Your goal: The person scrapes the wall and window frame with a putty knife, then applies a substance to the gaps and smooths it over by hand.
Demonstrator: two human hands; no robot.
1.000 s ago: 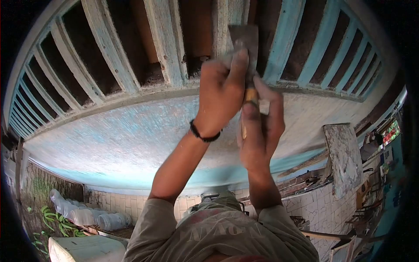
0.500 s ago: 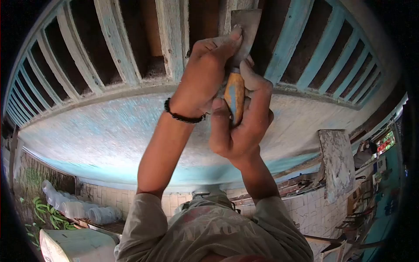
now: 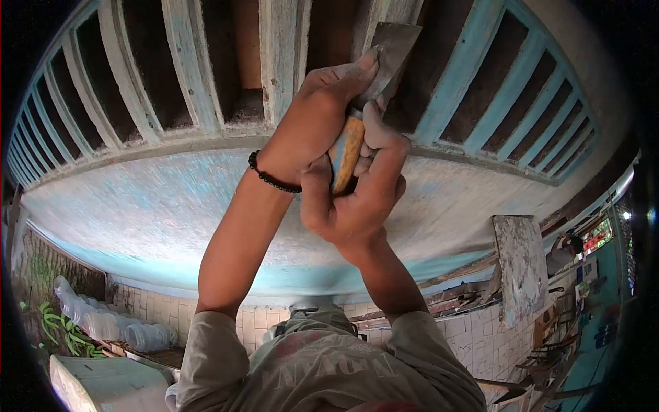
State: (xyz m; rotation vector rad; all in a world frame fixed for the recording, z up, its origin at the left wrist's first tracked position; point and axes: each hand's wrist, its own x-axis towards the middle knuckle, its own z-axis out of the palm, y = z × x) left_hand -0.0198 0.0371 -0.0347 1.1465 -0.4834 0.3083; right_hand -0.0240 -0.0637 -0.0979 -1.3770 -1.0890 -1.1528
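A scraper (image 3: 391, 58) with a flat grey metal blade and a worn yellow-and-blue handle is held between my two hands. My right hand (image 3: 360, 185) is closed round the handle, with a finger reaching up near the base of the blade. My left hand (image 3: 319, 110), wearing a dark beaded bracelet (image 3: 274, 180) at the wrist, grips the blade with its thumb flat on the metal. The other left fingers are mostly hidden. The blade points up and to the right, in front of the wooden slats (image 3: 281, 62).
Slats with worn blue and whitish paint rise above a ledge and a patchy blue-white wall (image 3: 185, 206). A weathered board (image 3: 520, 268) leans at the right. Clear plastic containers (image 3: 113, 319) and a pale bin (image 3: 113, 384) stand lower left. Tiled floor (image 3: 473, 343) lies below.
Both hands and the scraper have shifted a little to the left in view. The scraper now leans further to the right at its blade end. Both hands keep their grip.
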